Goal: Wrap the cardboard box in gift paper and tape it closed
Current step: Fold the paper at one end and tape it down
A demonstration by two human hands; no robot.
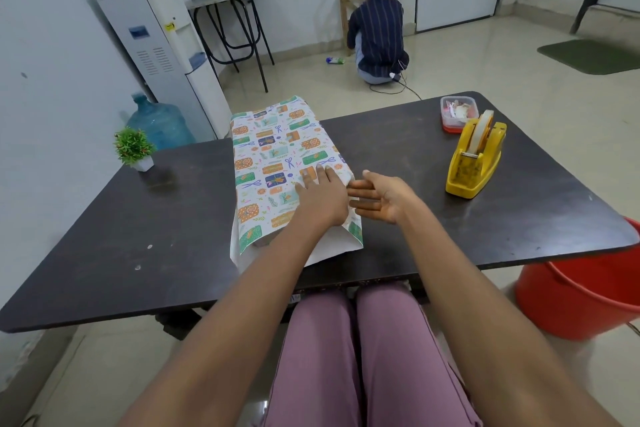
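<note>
the cardboard box itself is hidden under the gift paper (277, 163), which lies lengthwise down the middle of the dark desk (415, 156), with its far end past the far edge and its near end open, the white underside showing. the left hand (323, 196) lies flat on top of the paper, fingers straight, pressing the lap down near its right edge. the right hand (379, 196) is just beside the right side of the parcel, palm turned inward, fingers straight and loose, holding nothing; whether its fingertips touch the paper i cannot tell.

the step looks like holding the long seam shut so it can be taped. to do it well, keep the left palm firm so the overlap does not spring up, smooth the right side tight against the box, then send the right hand to the tape dispenser (476, 158), which sits on the right of the desk, well apart from the parcel. no tape is visible on the seam, and both ends still need folding.

counted: one wrapped parcel, one yellow tape dispenser, one small lidded plastic box (457, 111) at the far right, one small potted plant (133, 147) on the left, one red bucket (581, 295) on the floor, two hands.
</note>
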